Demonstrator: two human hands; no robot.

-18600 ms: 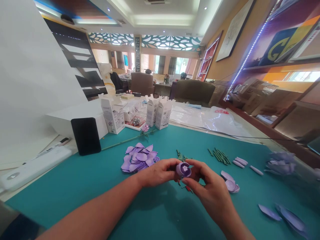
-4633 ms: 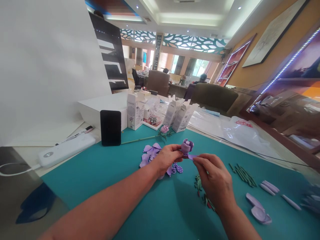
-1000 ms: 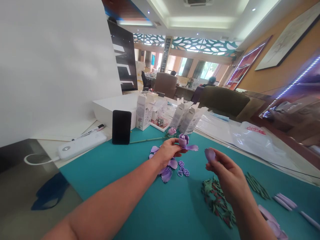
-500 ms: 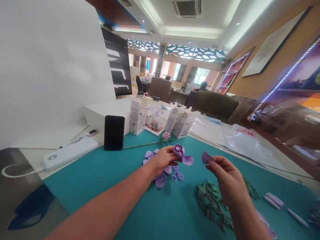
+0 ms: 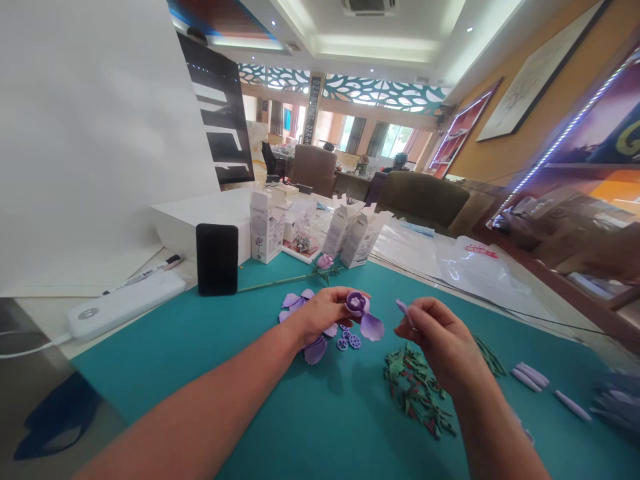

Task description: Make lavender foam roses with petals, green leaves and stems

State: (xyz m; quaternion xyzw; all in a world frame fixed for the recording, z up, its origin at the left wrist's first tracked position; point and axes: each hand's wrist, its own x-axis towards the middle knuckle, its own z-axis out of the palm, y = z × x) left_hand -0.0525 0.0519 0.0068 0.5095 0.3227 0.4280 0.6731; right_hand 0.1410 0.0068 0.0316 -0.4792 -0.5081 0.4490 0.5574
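My left hand [image 5: 325, 313] is closed on a purple artificial flower head [image 5: 357, 303], held above the mat. One broad petal [image 5: 372, 327] sticks out from its lower side. To the right, apart from the flower, my right hand [image 5: 437, 333] pinches a loose purple petal [image 5: 401, 306], seen nearly edge-on. Loose purple petals [image 5: 315, 350] lie under and beside my left hand, partly hidden by it. Several small purple wheel-shaped pieces [image 5: 349, 340] rest close by. Below my right hand is a heap of green leaf pieces [image 5: 415, 393].
A teal mat [image 5: 200, 373] covers the near table. A pink flower on a stem [image 5: 325, 261] lies behind my left hand. Black upright panel [image 5: 217, 260], white boxes [image 5: 363, 237] and a white power bank-like device [image 5: 125, 305] stand around the mat's edge. Purple rods [image 5: 530, 377] lie at right.
The petal in my right hand has turned from face-on to nearly edge-on. The flower head's outer petal now hangs lower. The camera view has shifted slightly.
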